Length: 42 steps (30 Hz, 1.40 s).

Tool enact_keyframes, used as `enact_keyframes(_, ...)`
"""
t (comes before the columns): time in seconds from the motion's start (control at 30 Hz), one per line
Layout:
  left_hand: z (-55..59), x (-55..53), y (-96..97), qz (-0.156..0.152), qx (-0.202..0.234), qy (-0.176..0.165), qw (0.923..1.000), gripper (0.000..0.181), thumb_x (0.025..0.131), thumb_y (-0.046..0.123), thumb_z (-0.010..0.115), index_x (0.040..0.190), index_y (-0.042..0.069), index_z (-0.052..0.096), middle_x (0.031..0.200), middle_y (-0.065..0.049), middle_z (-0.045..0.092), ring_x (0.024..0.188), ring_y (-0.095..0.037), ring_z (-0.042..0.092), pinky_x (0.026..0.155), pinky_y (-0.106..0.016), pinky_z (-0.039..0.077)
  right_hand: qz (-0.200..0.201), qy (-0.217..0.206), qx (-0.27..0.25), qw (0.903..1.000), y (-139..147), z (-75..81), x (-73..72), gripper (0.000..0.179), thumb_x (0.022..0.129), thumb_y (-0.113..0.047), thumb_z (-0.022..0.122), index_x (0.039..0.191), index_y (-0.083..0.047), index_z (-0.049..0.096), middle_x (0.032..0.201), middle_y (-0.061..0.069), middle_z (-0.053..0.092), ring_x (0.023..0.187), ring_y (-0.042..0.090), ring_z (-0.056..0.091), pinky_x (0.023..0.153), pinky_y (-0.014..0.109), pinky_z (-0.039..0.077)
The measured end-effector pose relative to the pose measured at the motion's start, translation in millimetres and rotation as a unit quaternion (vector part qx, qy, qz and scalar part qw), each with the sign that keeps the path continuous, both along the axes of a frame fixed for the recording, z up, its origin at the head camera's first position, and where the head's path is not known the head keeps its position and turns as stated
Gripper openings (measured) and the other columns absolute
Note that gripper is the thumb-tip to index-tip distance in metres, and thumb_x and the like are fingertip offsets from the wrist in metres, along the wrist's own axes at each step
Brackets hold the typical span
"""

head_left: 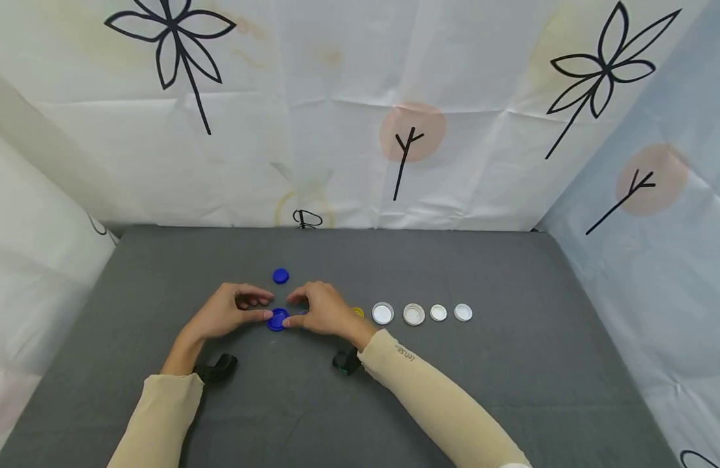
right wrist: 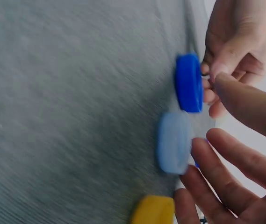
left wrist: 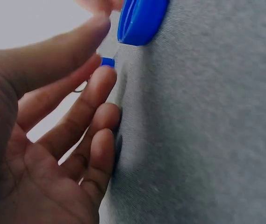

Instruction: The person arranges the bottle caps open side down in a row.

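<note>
A dark blue bottle cap (head_left: pixel 277 320) lies on the grey cloth, hollow side up, between my two hands. My left hand (head_left: pixel 228 310) is at its left, thumb tip close to the rim and fingers loosely bent. From the other side comes my right hand (head_left: pixel 323 310), its thumb near the cap's right edge and fingers spread. In the left wrist view a small gap shows between my thumb and the blue cap (left wrist: pixel 143 21). Beneath my right fingers sits a light blue cap (right wrist: pixel 174 143), mostly hidden in the head view. Neither hand visibly grips anything.
Another blue cap (head_left: pixel 281 275) lies farther back. To the right runs a row: a yellow cap (head_left: pixel 357 312) partly behind my right wrist, then several white caps (head_left: pixel 414 314). The grey table (head_left: pixel 512 390) ends at white fabric walls (head_left: pixel 336 130).
</note>
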<state>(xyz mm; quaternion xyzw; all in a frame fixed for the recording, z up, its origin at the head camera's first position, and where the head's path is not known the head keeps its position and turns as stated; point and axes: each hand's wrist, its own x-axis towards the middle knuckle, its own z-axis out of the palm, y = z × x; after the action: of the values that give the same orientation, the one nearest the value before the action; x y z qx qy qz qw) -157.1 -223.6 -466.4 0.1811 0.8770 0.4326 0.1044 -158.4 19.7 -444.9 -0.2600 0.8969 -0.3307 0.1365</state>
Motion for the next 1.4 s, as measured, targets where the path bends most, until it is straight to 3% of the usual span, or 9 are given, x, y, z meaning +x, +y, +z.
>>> enact_keyframes(0.17,-2.2,5.3,-3.9,-0.026,0.004,-0.014,0.9996,0.035,0.084,0.021,0.086,0.114,0.006,0.076,0.103,-0.003,0.072,0.092,-0.020,0.064,0.077,-0.030,0.051,0.010,0.056,0.025,0.9981,-1,-7.9,11.7,0.045,0.081,-0.037,0.087,0.118,-0.013,0.076,0.114,0.000,0.070,0.110,0.016,0.058,0.096,0.030,0.046)
enact_keyframes(0.3,-2.8,8.4,-3.2,-0.041,0.008,-0.018,0.9990,0.035,0.082,0.020,0.087,0.113,0.006,0.076,0.102,-0.002,0.071,0.092,-0.022,0.063,0.078,-0.032,0.051,0.007,0.071,0.042,0.9966,-3,-11.4,17.0,0.044,0.082,-0.037,0.087,0.119,-0.015,0.076,0.118,0.000,0.068,0.112,0.016,0.056,0.098,0.032,0.045)
enact_keyframes(0.53,-6.1,11.7,2.4,-0.035,-0.013,0.014,0.9992,0.032,0.079,0.017,0.090,0.107,0.009,0.078,0.093,0.003,0.068,0.086,-0.018,0.060,0.075,-0.031,0.049,-0.001,0.096,0.057,0.9938,-8,-15.8,19.7,0.038,0.085,-0.034,0.085,0.118,-0.017,0.077,0.114,-0.002,0.067,0.110,0.015,0.056,0.098,0.034,0.044)
enact_keyframes(0.73,-5.9,11.6,4.7,-0.030,-0.009,0.014,0.9994,0.032,0.080,0.017,0.089,0.109,0.007,0.077,0.094,0.003,0.070,0.085,-0.017,0.061,0.074,-0.030,0.050,-0.013,0.107,0.052,0.9928,-10,-17.2,17.6,0.033,0.088,-0.033,0.082,0.116,-0.017,0.078,0.113,-0.002,0.070,0.109,0.016,0.058,0.097,0.036,0.045)
enact_keyframes(0.93,0.4,11.7,8.7,-0.024,0.023,0.007,0.9994,0.036,0.082,0.019,0.087,0.113,0.005,0.076,0.100,-0.001,0.073,0.087,-0.019,0.064,0.074,-0.029,0.052,-0.015,0.097,0.002,0.9951,-1,-12.1,13.8,0.032,0.087,-0.031,0.083,0.115,-0.015,0.078,0.111,-0.001,0.072,0.107,0.017,0.060,0.095,0.032,0.046)
enact_keyframes(1.1,12.1,13.8,17.6,-0.018,0.047,0.011,0.9987,0.038,0.082,0.019,0.088,0.115,0.006,0.075,0.101,-0.001,0.073,0.088,-0.019,0.064,0.075,-0.029,0.053,-0.023,0.061,-0.064,0.9959,13,-2.0,14.8,0.032,0.089,-0.024,0.081,0.118,-0.012,0.076,0.112,0.001,0.072,0.111,0.019,0.060,0.097,0.036,0.046)
enact_keyframes(1.4,31.9,16.6,53.0,-0.017,0.098,0.033,0.9945,0.035,0.085,0.017,0.085,0.117,0.006,0.074,0.104,-0.004,0.071,0.091,-0.021,0.064,0.081,-0.034,0.054,-0.023,0.043,-0.164,0.9852,53,15.6,19.6,0.034,0.090,-0.014,0.079,0.122,-0.006,0.072,0.115,0.006,0.071,0.110,0.026,0.065,0.095,0.044,0.052)
